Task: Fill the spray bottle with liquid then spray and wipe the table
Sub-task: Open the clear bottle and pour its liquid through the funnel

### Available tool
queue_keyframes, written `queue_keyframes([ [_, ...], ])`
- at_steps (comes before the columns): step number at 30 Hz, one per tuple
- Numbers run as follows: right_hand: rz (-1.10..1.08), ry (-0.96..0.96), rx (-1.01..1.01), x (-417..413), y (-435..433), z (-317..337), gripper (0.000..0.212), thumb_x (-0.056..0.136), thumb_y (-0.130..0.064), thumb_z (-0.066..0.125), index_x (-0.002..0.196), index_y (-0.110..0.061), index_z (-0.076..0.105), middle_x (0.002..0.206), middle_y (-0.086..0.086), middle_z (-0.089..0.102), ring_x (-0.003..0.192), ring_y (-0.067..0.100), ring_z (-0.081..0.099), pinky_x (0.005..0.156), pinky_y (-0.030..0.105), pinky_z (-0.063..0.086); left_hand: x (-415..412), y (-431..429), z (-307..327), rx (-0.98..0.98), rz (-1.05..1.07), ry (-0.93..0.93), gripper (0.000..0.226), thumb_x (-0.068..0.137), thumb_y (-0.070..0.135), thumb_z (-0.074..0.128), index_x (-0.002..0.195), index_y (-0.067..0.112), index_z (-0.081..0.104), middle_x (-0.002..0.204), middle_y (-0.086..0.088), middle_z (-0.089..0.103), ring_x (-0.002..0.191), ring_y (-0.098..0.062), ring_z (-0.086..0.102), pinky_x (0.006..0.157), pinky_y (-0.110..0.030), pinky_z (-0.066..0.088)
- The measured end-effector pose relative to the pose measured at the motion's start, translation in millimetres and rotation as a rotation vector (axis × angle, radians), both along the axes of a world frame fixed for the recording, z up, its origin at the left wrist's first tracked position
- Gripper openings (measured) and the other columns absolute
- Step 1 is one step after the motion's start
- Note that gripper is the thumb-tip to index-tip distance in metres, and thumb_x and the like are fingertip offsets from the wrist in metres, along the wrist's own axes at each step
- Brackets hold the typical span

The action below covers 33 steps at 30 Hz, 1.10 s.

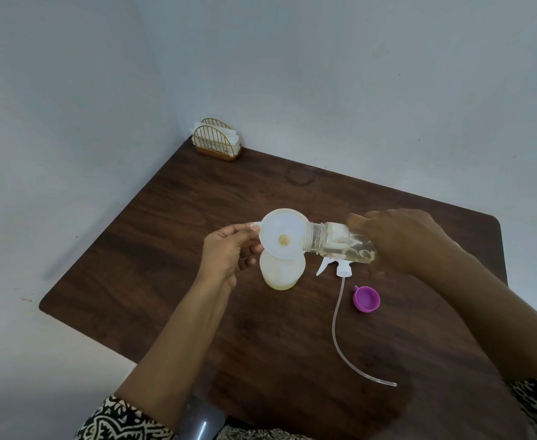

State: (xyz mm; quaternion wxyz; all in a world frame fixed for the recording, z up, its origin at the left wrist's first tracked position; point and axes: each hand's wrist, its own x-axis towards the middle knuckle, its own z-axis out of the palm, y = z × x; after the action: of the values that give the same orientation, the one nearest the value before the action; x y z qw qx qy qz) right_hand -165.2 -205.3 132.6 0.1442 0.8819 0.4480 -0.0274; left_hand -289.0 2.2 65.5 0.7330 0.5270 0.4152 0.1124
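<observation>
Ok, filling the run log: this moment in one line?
step: filling | left hand: holds funnel on spray bottle | right hand: tips clear bottle into funnel | spray head, cap: on table

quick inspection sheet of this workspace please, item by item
surface: dark wooden table, faint ring mark near the far edge
job's things: funnel sits in the spray bottle; clear bottle tilted, mouth at the funnel's rim; spray head with tube lies on the table
clutter: purple cap beside the tube; napkin holder at the far corner
hands: left hand pinches the funnel's tab; right hand grips the clear bottle
cables: nothing seen
surroundings: plain pale walls
</observation>
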Motion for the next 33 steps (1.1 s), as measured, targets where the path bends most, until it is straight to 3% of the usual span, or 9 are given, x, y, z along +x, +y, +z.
queue_keyframes([
  [33, 0.006, 0.019, -0.012, -1.3, 1.9, 4.0, 0.049, 0.081, -0.033, 0.065, 0.121, -0.029, 0.038, 0.099, -0.008, 0.058, 0.077, 0.013, 0.052, 0.057, 0.024, 0.038, -1.2, -0.3, 1.2, 0.006, 0.006, 0.009, 0.009, 0.086, 0.014, 0.071, 0.094, 0.012, 0.073, 0.072, -0.003, 0.073, 0.056, -0.007, 0.064, 0.044, -0.02, 0.048],
])
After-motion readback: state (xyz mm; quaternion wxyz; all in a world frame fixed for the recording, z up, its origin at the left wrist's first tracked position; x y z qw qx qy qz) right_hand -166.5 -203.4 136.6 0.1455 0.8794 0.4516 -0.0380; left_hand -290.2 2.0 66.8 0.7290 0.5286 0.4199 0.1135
